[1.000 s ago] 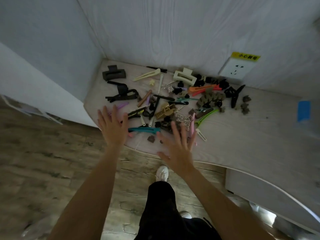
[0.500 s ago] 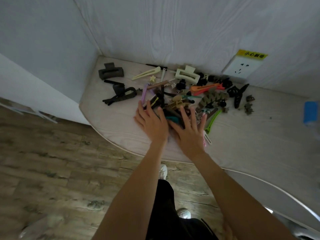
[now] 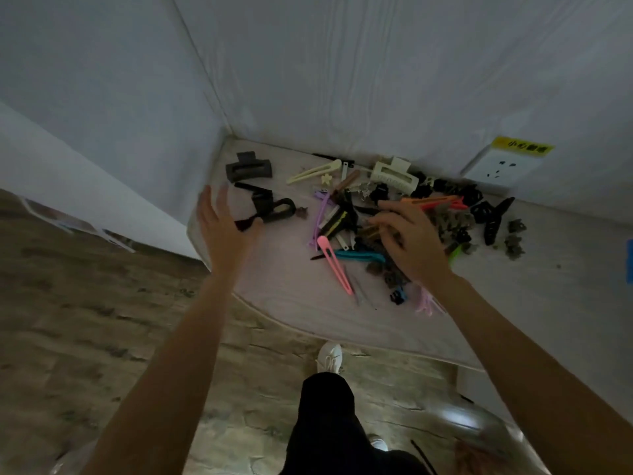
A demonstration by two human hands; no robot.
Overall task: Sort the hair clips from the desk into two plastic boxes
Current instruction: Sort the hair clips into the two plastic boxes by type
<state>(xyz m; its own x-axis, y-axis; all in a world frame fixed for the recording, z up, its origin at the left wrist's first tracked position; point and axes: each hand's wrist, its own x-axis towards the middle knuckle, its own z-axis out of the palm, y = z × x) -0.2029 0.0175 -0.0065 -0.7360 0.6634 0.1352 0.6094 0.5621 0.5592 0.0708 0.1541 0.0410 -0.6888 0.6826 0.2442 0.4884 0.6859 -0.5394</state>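
Note:
A heap of hair clips in many colours lies on the pale wooden desk, close to the back wall. A long pink clip and a teal clip lie at its near edge. Behind the heap lies a cream claw clip, and an orange clip sits further right. My right hand lies over the heap, fingers spread and lightly bent, tips touching clips. My left hand hovers flat with fingers spread at the desk's left end, beside a black looped clip. No plastic box is clearly in view.
A dark claw clip sits alone in the back left corner. A white wall socket with a yellow label is at the back right. A blue object shows at the right edge. The desk's curved front edge runs above the wooden floor.
My left hand has pulled away from the heap to the left end of the desk. My right hand has shifted right and further onto the heap. The pink and teal clips now lie uncovered.

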